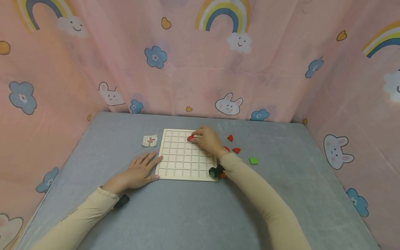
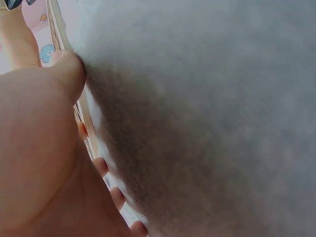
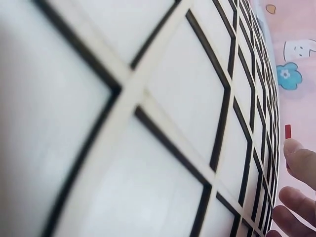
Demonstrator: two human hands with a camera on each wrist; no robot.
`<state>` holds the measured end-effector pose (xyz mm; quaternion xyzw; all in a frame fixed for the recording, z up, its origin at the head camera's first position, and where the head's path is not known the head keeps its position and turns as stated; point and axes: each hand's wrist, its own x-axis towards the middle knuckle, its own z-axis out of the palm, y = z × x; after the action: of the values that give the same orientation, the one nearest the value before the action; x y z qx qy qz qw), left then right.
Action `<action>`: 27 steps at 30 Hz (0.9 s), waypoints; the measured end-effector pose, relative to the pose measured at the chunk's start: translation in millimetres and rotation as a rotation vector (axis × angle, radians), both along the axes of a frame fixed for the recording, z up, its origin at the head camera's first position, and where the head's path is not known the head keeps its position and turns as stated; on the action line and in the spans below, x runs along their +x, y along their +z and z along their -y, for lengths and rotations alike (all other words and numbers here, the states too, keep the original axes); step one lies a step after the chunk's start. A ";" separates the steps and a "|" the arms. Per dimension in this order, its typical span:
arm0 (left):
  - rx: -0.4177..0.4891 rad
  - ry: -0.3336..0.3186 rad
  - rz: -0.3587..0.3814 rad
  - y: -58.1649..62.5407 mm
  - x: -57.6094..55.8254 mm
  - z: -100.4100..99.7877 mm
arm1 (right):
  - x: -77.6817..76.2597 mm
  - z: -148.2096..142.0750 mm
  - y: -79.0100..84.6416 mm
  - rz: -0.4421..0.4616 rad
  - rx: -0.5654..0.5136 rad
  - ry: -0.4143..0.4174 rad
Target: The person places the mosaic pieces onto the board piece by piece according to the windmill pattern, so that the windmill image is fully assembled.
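A pale wooden grid board [image 1: 176, 161] with raised square cells lies on the table. Over its far part, my right hand [image 1: 208, 139] pinches a small red piece [image 1: 190, 138] between thumb and fingers. The right wrist view catches that red piece [image 3: 288, 131] edge-on, above the thumb tip. My left hand [image 1: 137, 173] rests on the table with spread fingers, its thumb and index fingertips at the board's left edge. Beyond those fingers lies a paper card [image 1: 150, 140] printed with a grid and a reddish pinwheel figure.
Right of the board lie red quarter-round pieces [image 1: 236, 150], one partly behind the right wrist, and a green square [image 1: 253, 160]. An orange piece [image 1: 222, 175] peeks out beside the right wrist camera [image 1: 216, 171]. A pink patterned curtain [image 1: 184, 83] surrounds the grey table [image 1: 175, 215].
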<state>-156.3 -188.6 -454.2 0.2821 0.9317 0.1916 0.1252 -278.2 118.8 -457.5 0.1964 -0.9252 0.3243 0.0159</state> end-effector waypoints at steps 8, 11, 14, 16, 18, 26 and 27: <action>-0.003 -0.001 -0.002 -2.5 -0.9 0.5 | 2.5 5.0 1.2 0.022 0.000 0.000; -0.007 -0.002 -0.001 -3.7 -1.5 1.0 | 3.7 6.0 1.7 0.018 0.004 0.002; -0.005 -0.002 -0.004 -3.8 -1.4 1.2 | 3.8 6.2 0.9 0.009 0.007 0.004; -0.003 -0.003 -0.009 -3.8 -1.3 1.3 | 3.7 6.2 0.2 0.003 0.008 0.006; -0.002 -0.004 -0.013 -4.0 -1.2 1.3 | 3.4 6.0 -0.6 -0.002 0.008 0.006; -0.010 -0.006 -0.015 -4.7 -1.5 1.4 | 1.9 5.6 -3.0 0.000 0.010 0.010; -0.011 -0.007 -0.016 -4.5 -1.5 1.5 | 1.9 5.6 -3.2 0.002 0.011 0.010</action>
<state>-157.8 -190.1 -458.7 0.2860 0.9327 0.1839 0.1200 -276.4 113.2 -460.7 0.2009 -0.9260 0.3195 0.0121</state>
